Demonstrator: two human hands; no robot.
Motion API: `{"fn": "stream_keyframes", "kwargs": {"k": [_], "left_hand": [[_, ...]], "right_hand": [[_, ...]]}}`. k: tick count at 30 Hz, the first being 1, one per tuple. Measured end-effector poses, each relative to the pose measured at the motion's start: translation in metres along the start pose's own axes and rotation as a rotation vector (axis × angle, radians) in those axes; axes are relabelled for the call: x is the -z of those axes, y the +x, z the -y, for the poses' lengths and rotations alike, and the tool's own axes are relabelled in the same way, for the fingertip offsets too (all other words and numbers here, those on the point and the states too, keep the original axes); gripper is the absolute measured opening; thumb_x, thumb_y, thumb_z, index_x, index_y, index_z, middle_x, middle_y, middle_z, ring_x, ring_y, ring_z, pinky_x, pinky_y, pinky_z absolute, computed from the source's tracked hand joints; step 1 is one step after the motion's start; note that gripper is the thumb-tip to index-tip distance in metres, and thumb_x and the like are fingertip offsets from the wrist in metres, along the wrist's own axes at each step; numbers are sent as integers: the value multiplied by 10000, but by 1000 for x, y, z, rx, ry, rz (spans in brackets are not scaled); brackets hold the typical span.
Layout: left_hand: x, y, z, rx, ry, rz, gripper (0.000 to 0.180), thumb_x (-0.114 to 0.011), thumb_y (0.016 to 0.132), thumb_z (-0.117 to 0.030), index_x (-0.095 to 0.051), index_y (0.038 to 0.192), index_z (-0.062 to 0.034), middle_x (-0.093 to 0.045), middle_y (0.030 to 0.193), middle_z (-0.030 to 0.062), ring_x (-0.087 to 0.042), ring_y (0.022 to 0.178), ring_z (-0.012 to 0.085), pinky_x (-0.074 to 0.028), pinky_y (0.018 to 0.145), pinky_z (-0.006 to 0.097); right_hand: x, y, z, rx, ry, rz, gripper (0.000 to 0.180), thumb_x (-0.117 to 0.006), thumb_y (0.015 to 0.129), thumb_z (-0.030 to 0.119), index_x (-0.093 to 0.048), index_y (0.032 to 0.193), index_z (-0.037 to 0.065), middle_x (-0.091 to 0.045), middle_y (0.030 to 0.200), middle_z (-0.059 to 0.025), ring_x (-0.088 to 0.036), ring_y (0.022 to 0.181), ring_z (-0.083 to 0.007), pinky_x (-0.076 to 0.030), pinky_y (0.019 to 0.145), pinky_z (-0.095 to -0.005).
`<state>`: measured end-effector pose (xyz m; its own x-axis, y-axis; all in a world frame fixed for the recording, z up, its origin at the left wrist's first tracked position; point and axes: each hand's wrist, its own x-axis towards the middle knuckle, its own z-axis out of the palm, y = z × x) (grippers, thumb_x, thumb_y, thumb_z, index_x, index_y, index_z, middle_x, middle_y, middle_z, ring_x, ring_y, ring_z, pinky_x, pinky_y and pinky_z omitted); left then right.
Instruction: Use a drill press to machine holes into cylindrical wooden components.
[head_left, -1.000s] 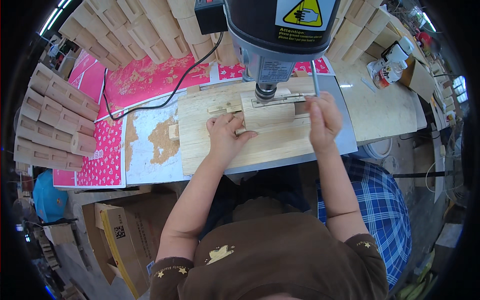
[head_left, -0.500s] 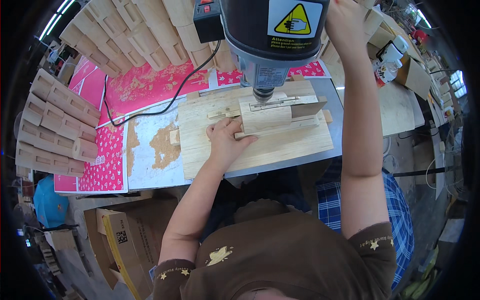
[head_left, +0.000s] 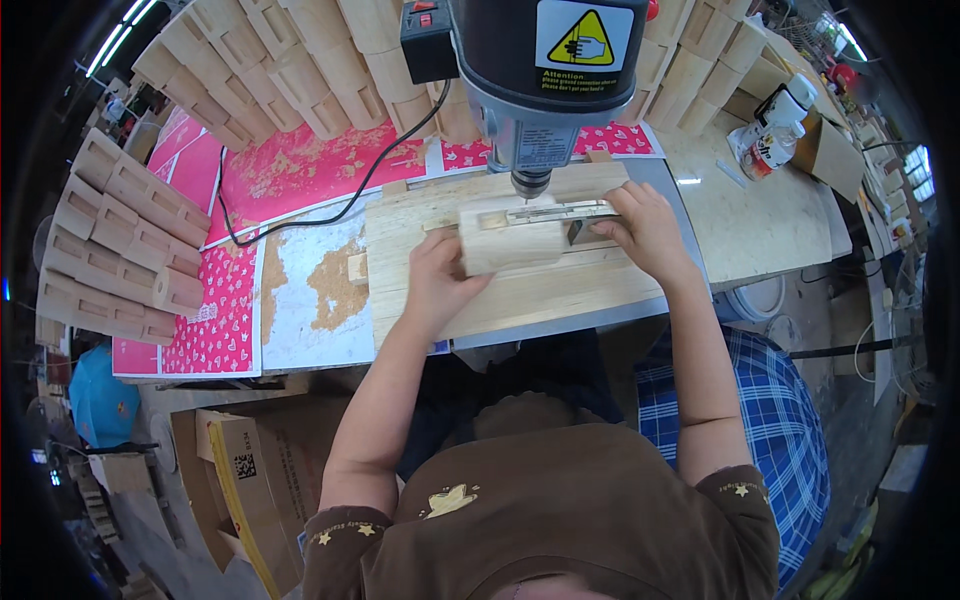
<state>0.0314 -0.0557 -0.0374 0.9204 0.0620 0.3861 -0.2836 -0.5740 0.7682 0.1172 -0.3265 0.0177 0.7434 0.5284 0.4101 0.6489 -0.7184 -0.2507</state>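
Observation:
Under the drill press [head_left: 540, 90] lies a pale, rounded wooden block [head_left: 510, 247] with a slot in its top, slightly blurred by motion. A narrow slotted metal strip [head_left: 560, 212] runs along the block's top, just below the drill chuck [head_left: 530, 182]. My left hand [head_left: 438, 280] grips the left end of the block, thumb along its near side. At the other end, my right hand [head_left: 648, 232] closes on the strip, fingers on top and thumb by a dark flat plate [head_left: 582, 232]. Beneath is a wooden base board [head_left: 420, 312].
Stacks of slotted wooden blocks [head_left: 120, 230] stand at the left, and more blocks [head_left: 300, 70] along the back. A black cable [head_left: 350, 205] loops over the pink sheet [head_left: 300, 165]. A bottle [head_left: 770, 145] stands at the right; a cardboard box [head_left: 250, 490] sits below the table.
My right hand has come down from beside the drill press to the strip. The wooden block has shifted left, away from its earlier place on the board. My left hand stays at the block's left end.

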Motion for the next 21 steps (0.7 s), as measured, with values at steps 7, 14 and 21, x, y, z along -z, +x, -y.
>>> {"fn": "stream_keyframes", "kwargs": {"k": [7,14,21], "left_hand": [[92,-50,5,443,-450,-118,207,-768,684,-127,-655,822,-22,-607,708,17,-554,595,97,-423,516,217],[81,-46,-30,879,-667,-86,336,-727,764,-306,-631,721,13,-587,617,40,-488,467,72,-355,426,207],[22,-34,-33,814,-669,71,352,-758,747,-296,-637,828,24,-607,671,46,-539,550,85,-411,488,202]], "right_hand": [[6,-17,17,-35,37,62,272,-708,699,233,-578,884,83,-541,843,-64,-514,848,-275,-411,733,-380],[10,-25,49,48,62,62,281,-724,671,184,-567,861,49,-539,832,-84,-504,812,-290,-415,719,-394],[4,-27,48,54,66,54,290,-730,646,161,-571,862,53,-542,835,-87,-511,819,-295,-419,724,-393]]}}
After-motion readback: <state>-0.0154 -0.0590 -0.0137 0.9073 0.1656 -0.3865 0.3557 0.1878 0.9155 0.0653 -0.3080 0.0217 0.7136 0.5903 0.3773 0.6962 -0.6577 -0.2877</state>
